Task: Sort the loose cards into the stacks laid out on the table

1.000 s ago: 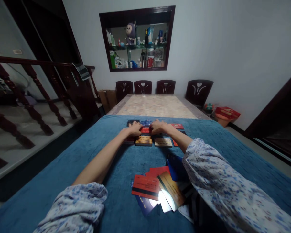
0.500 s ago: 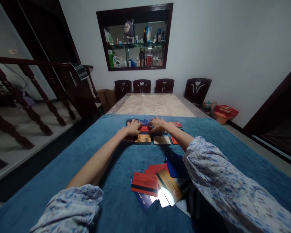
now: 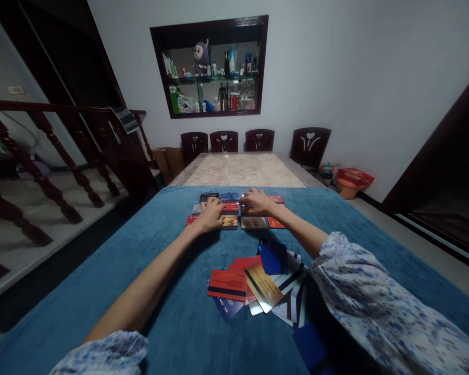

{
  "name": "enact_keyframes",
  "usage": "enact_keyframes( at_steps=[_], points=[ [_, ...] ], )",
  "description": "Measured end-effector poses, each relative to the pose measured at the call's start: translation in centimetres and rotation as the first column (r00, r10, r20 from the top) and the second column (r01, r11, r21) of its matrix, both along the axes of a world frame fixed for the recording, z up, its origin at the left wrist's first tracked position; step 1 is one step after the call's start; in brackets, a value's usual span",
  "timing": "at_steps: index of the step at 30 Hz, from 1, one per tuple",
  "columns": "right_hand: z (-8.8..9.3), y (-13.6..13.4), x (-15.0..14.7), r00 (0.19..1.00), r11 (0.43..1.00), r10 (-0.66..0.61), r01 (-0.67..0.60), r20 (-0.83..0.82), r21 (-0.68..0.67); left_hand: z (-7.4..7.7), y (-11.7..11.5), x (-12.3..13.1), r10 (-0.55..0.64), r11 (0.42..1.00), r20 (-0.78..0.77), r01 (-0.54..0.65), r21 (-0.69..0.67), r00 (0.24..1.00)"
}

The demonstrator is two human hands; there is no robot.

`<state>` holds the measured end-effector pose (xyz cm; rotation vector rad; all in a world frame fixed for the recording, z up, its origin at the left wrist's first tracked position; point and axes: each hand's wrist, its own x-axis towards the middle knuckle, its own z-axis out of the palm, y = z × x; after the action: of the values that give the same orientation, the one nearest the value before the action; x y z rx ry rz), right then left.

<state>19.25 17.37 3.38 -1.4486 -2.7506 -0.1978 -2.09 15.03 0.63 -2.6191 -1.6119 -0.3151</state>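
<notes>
Small stacks of cards stand in rows on the blue cloth. My left hand (image 3: 211, 214) lies over the left stacks, fingers apart, its tips beside a red card stack (image 3: 230, 207) and a gold card stack (image 3: 230, 222). My right hand (image 3: 257, 202) has its fingers bent down around a stack in the middle row, mostly covered by the hand. Below it is a tan card stack (image 3: 254, 223), with an orange-red card stack (image 3: 275, 223) to its right. Behind the hands are a black card stack (image 3: 209, 197) and blue patterned cards (image 3: 230, 196).
Closer to me lies a loose, overlapping pile with a red card (image 3: 227, 284), a gold card (image 3: 263, 287) and a blue card (image 3: 273, 258). A blue cloth (image 3: 148, 250) covers the near part of the table (image 3: 238, 169). Several dark chairs (image 3: 224, 141) stand beyond.
My left hand has shifted from the red stack's side toward the gold stack, uncovering more of the red stack. My right hand stays over the middle row, now right of the red stack.
</notes>
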Motion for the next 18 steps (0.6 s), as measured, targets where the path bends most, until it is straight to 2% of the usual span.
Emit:
enact_keyframes(
  at_steps=[9, 18],
  points=[
    [-1.2, -3.4, 3.1, 0.995, 0.998, 0.062, -0.063, -0.075, -0.006, -1.2, -3.6, 1.6, -0.065, 0.998, 0.059, 0.066, -0.008, 0.996],
    [-3.4, -6.5, 6.4, 0.981, 0.994, 0.092, -0.100, -0.170, -0.035, -0.8, -7.3, 4.9, -0.153, 0.987, 0.057, 0.156, -0.039, 0.987]
  ],
)
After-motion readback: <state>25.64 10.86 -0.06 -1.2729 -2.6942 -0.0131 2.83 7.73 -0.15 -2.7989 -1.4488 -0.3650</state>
